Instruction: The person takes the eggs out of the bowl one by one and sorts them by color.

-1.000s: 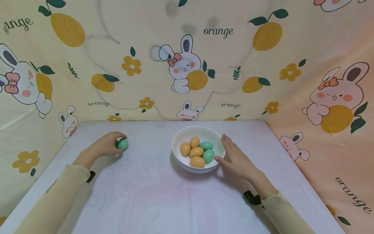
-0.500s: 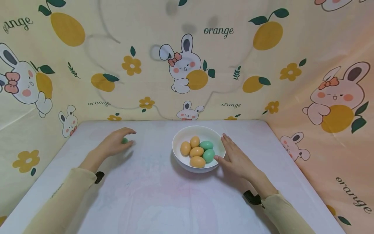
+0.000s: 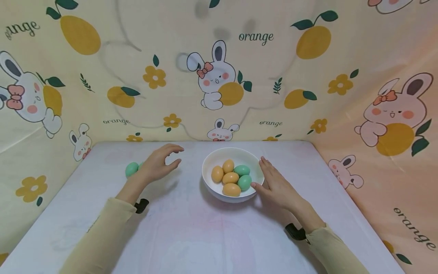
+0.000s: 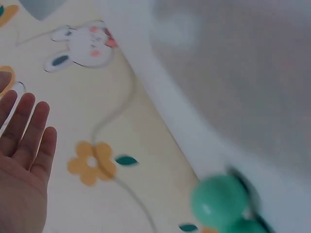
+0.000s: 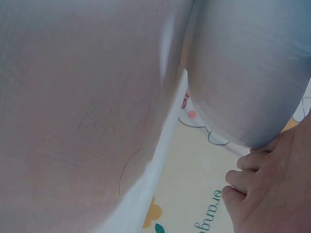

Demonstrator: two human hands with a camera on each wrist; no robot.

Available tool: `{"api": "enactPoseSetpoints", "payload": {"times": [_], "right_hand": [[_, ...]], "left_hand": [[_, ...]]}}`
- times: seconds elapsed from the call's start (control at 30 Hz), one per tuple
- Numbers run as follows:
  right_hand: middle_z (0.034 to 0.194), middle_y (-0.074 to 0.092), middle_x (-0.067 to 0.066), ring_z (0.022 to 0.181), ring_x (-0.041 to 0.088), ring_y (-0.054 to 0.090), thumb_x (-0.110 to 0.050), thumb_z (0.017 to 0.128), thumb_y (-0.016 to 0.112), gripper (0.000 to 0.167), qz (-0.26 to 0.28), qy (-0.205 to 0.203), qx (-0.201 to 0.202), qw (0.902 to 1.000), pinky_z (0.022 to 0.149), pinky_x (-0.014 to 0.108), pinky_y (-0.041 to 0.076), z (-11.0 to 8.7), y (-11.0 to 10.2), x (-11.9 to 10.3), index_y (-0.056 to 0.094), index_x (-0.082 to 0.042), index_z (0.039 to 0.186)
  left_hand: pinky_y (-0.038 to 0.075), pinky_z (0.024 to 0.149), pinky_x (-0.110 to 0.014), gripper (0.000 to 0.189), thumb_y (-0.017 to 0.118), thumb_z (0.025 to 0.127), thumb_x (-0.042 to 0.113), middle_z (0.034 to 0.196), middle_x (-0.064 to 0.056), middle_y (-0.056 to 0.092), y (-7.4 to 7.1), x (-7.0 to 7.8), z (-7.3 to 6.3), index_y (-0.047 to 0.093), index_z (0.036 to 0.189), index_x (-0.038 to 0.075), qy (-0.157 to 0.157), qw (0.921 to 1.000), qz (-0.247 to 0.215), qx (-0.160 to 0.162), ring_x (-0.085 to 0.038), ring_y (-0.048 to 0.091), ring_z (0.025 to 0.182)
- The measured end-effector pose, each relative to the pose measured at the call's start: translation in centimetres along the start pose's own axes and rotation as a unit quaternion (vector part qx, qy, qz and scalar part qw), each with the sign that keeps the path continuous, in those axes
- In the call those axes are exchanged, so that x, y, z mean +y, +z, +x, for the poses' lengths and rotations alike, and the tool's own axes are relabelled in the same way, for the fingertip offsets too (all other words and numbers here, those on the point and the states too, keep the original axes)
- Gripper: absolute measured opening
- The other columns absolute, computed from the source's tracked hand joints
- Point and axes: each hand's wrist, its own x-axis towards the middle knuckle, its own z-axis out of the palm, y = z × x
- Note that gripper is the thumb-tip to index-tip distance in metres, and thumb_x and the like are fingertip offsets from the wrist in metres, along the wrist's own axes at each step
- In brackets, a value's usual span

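A white bowl [image 3: 219,155] stands right of the table's middle. It holds several yellow-orange eggs [image 3: 217,174] and two green eggs [image 3: 244,182]. Against the bowl's right side rests my right hand [image 3: 278,188], fingers straight, thumb at the rim; the right wrist view shows the fingers touching the bowl's outer wall [image 5: 243,73]. My left hand [image 3: 154,166] hovers between the bowl and a pair of green eggs lying at the left, its fingers spread and nothing in them. One green egg [image 3: 131,169] shows beside the left wrist; the other [image 3: 140,165] is mostly hidden behind that hand.
The white table [image 3: 191,236] ends at a patterned cloth backdrop [image 3: 219,23] with rabbits and oranges, which also rises along both sides. A black wrist strap piece [image 3: 142,206] shows under the left sleeve, another [image 3: 295,231] by the right sleeve.
My left hand has let go of a green egg at the left and moved right toward the bowl, uncovering two green eggs. The right hand and bowl have stayed put.
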Motion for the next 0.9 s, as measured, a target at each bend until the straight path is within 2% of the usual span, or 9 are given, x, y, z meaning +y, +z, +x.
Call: {"api": "enactPoseSetpoints", "payload": {"times": [0.17,0.37,0.53,0.6,0.7,0.8,0.9], "right_hand": [[0.174,0.008,0.015,0.159,0.038,0.011,-0.065,0.101,0.052,0.098,0.003,0.001,-0.002,1.0,0.124,0.06,0.019,-0.1,0.0,0.0,0.015,-0.001,0.165],[0.174,0.008,0.014,0.159,0.036,0.01,-0.065,0.101,0.052,0.098,0.002,0.001,-0.001,1.0,0.125,0.059,0.019,-0.1,-0.1,0.0,0.015,-0.001,0.165],[0.174,0.008,0.015,0.159,0.037,0.01,-0.064,0.101,0.052,0.098,0.004,0.0,-0.002,1.0,0.125,0.06,0.018,-0.1,0.0,0.1,0.014,-0.001,0.165],[0.174,0.007,0.015,0.159,0.037,0.01,-0.063,0.101,0.053,0.098,0.005,-0.001,-0.004,1.0,0.125,0.06,0.017,0.0,0.0,0.1,0.014,-0.001,0.165],[0.174,0.007,0.014,0.159,0.037,0.009,-0.063,0.101,0.053,0.098,0.003,0.0,-0.005,1.0,0.125,0.059,0.017,0.0,0.1,0.0,0.014,-0.001,0.165],[0.174,0.007,0.014,0.16,0.037,0.009,-0.063,0.101,0.053,0.098,0.0,0.001,-0.007,1.0,0.125,0.059,0.017,0.1,0.1,0.0,0.013,-0.002,0.166],[0.174,0.007,0.014,0.16,0.037,0.009,-0.063,0.101,0.053,0.098,0.001,0.003,-0.008,1.0,0.125,0.059,0.018,0.2,0.0,0.0,0.013,-0.002,0.166]], "left_hand": [[0.056,0.089,-0.049,0.038,0.074,0.094,0.005,0.129,-0.012,0.067,1.5,1.5,1.4,0.066,0.131,0.005,0.007,0.9996,-0.026,0.008,-0.028,0.065,0.11],[0.056,0.085,-0.039,0.038,0.075,0.095,0.008,0.128,-0.006,0.068,3.2,3.2,3.1,0.067,0.132,0.009,0.006,0.9989,-0.047,0.005,-0.022,0.065,0.106],[0.057,0.084,-0.043,0.036,0.076,0.095,0.009,0.126,-0.007,0.069,4.9,4.7,4.4,0.067,0.13,0.008,0.026,0.9972,-0.07,-0.005,-0.02,0.064,0.102],[0.057,0.082,-0.047,0.036,0.076,0.094,0.009,0.123,-0.008,0.069,5.6,5.3,4.9,0.067,0.129,0.007,0.041,0.9957,-0.083,-0.01,-0.02,0.063,0.099],[0.056,0.08,-0.046,0.036,0.076,0.094,0.008,0.12,-0.009,0.07,6.5,6.1,5.6,0.067,0.129,0.006,0.064,0.9932,-0.096,-0.02,-0.02,0.063,0.097],[0.054,0.075,-0.036,0.036,0.076,0.094,0.01,0.12,-0.008,0.07,7.3,7.0,6.2,0.067,0.129,0.006,0.079,0.9912,-0.099,-0.038,-0.018,0.063,0.097],[0.053,0.076,-0.029,0.036,0.076,0.096,0.012,0.122,-0.007,0.069,8.0,7.8,6.8,0.066,0.13,0.007,0.08,0.9896,-0.098,-0.068,-0.017,0.062,0.099]]}}
